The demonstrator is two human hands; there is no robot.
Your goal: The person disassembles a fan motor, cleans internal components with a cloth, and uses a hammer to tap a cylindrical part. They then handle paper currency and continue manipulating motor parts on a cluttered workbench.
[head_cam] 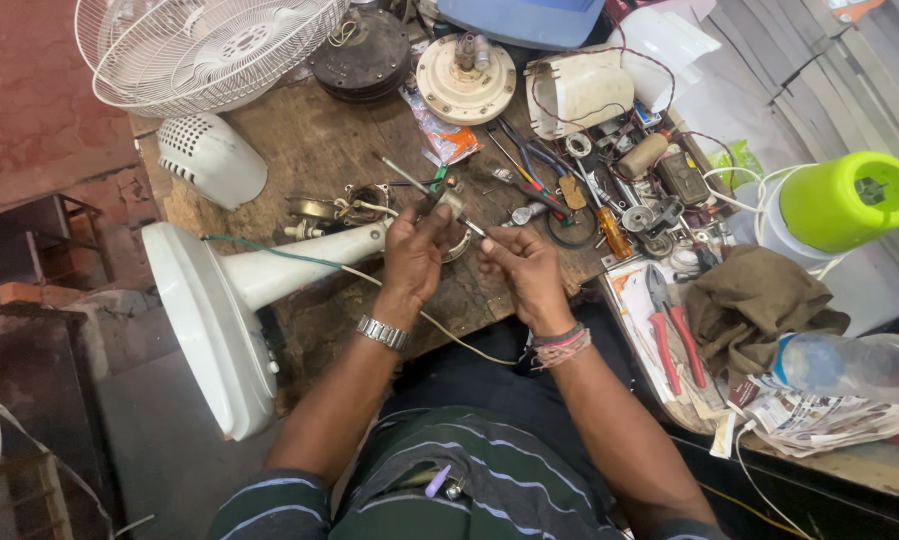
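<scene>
Both forearms reach up toward 12 o'clock over the table (319, 150). The left hand (414, 250) is clamped on a small metal part (447, 200); the right hand (524, 265), at its 3 o'clock, pinches a thin rod (472, 228). The white fan stand (219, 300) lies at 9 o'clock.

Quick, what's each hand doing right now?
Left hand: closed on a small metal part.
Right hand: fingers pinched shut; what they hold cannot be told.
</scene>
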